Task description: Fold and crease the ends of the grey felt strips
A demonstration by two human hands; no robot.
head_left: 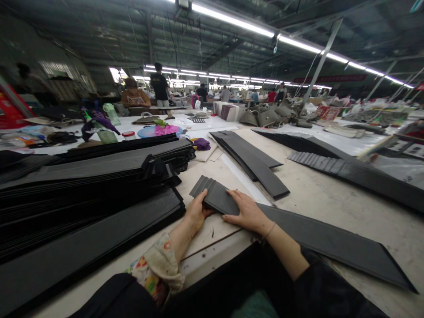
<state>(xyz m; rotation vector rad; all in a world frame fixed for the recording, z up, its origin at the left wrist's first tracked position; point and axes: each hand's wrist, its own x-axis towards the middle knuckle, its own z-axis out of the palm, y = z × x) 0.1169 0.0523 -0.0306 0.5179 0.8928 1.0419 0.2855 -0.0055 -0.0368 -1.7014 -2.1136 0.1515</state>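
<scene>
A long dark grey strip [318,234] of flat sheet material lies slantwise across the table in front of me. Its left end shows several layered, stepped edges, so it may be a small stack. My left hand [196,213] grips that end, thumb on top and fingers curled beneath. Just to the right, my right hand [248,213] spans the strip's width, with the thumb at the near edge and the fingers over the far edge. The underside of the strip is hidden.
Tall piles of black strips [99,176] fill the left side. More grey strips [251,159] lie ahead, and a fanned row [347,172] lies right. Farther back are a blue basin [145,132], a purple cloth [201,144] and grey bags [268,117]. Several people work beyond.
</scene>
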